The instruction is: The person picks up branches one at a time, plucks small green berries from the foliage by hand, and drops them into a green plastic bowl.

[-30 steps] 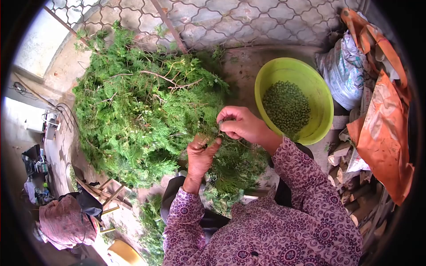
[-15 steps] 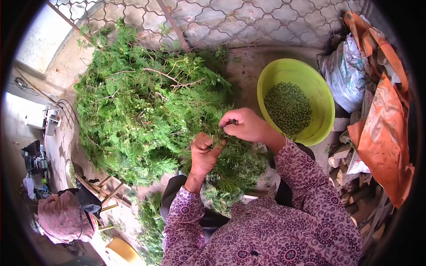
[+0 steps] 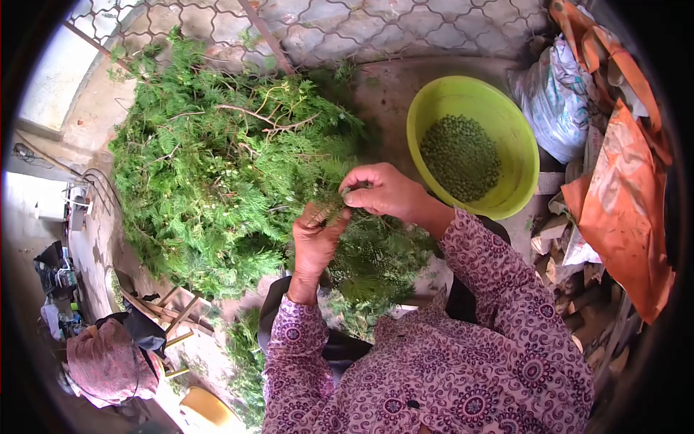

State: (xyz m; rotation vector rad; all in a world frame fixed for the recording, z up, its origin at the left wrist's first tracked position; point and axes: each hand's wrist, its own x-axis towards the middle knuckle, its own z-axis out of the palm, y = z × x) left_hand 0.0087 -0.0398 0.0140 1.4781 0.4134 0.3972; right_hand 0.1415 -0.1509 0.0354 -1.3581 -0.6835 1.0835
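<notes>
My left hand is closed around a green conifer sprig, whose feathery foliage hangs down over my lap. Just above and to the right, my right hand pinches a small dark green piece between thumb and fingers at the sprig's upper part; its exact shape is too small to tell. Both hands are close together at the right edge of a big heap of cut evergreen branches. Beyond my right hand stands a lime-green plastic tub, partly filled with small round green cones.
A metal lattice runs along the far side. Right of the tub are a white sack, an orange sheet and stacked firewood. At lower left are a cloth-draped chair, a yellow basin and more cut foliage.
The whole view has shifted slightly, so the tub, heap and hands sit higher and further left in the picture. Both hands keep nearly the same pose at the sprig.
</notes>
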